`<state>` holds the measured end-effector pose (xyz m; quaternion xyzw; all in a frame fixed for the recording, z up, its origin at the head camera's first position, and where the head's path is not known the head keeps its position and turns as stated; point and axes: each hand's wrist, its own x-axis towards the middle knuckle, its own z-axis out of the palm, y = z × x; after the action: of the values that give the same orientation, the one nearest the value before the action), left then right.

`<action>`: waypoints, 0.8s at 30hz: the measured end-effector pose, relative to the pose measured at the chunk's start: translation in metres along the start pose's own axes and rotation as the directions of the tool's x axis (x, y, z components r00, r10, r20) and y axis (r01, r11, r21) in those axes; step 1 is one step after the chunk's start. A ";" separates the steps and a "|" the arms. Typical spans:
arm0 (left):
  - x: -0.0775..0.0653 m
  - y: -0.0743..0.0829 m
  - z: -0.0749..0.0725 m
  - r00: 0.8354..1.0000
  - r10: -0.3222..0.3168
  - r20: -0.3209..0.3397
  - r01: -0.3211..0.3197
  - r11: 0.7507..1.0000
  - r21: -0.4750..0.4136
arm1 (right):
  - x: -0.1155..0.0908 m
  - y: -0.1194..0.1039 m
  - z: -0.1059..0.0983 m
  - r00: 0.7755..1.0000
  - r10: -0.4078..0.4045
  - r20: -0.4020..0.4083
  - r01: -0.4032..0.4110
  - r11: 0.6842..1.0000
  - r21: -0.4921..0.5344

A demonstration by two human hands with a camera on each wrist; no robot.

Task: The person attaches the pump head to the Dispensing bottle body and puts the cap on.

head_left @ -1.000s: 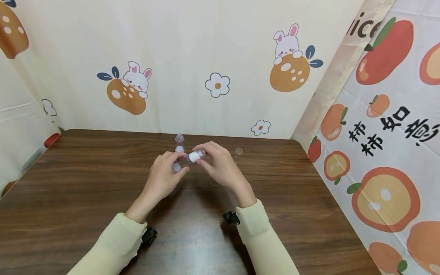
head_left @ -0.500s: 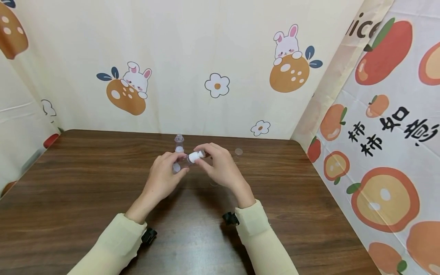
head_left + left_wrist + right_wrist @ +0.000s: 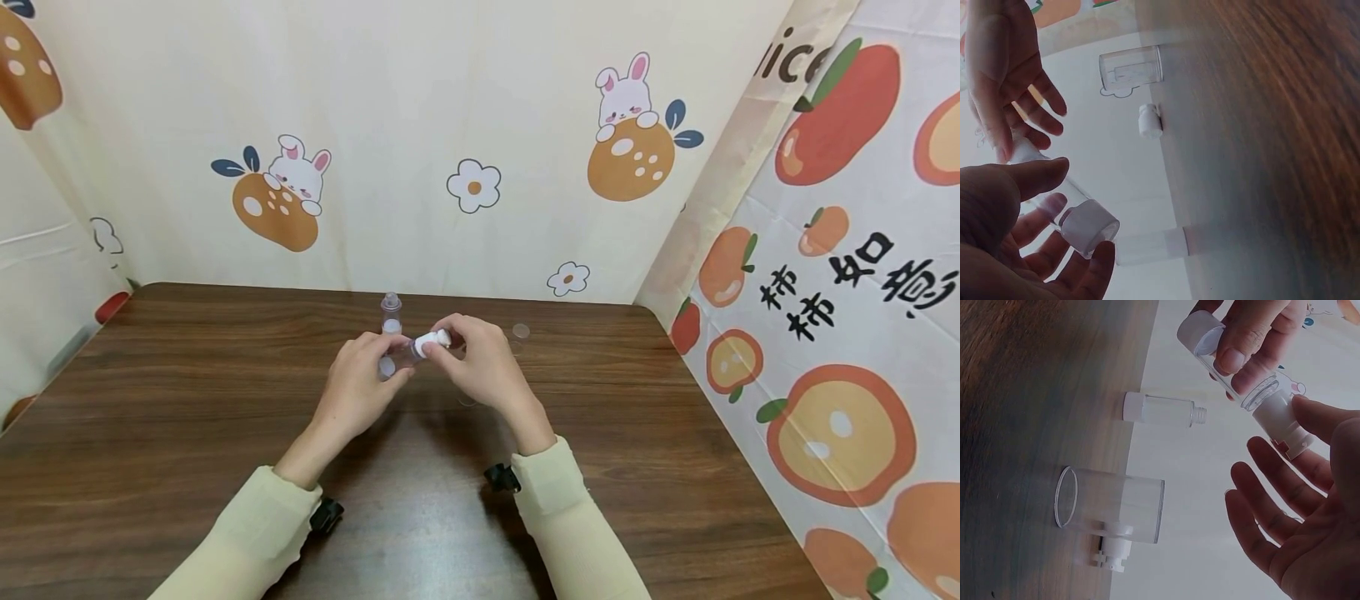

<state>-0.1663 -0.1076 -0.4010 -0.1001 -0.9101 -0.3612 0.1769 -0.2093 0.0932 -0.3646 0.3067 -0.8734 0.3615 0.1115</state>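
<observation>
The wood-grained table (image 3: 187,400) ran wide to either side, its far edge before a printed curtain (image 3: 390,100). Above its far half, the left hand (image 3: 358,375) gripped a clear bottle (image 3: 1090,228); the right hand (image 3: 483,358) pinched a white top (image 3: 1279,419) at its mouth.

Looked bright and even in the head view, with a pale glare on the near middle of the desk (image 3: 431,533) and soft shadows beneath both sleeves (image 3: 236,529). Ran dim and bluish in both wrist views, backlit against the pale curtain (image 3: 1200,450), with the standing bottle (image 3: 1147,248) hazy and the closest wood grain (image 3: 1316,69) blurred.
</observation>
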 end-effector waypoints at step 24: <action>0.000 0.000 0.001 1.000 0.009 -0.003 -0.009 1.000 0.004 | 0.000 0.007 -0.009 0.994 -0.085 0.062 0.084 0.996 0.027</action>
<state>-0.1667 -0.1073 -0.4019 -0.1031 -0.9101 -0.3586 0.1799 -0.2141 0.1030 -0.3619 0.3560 -0.8582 0.3574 0.0953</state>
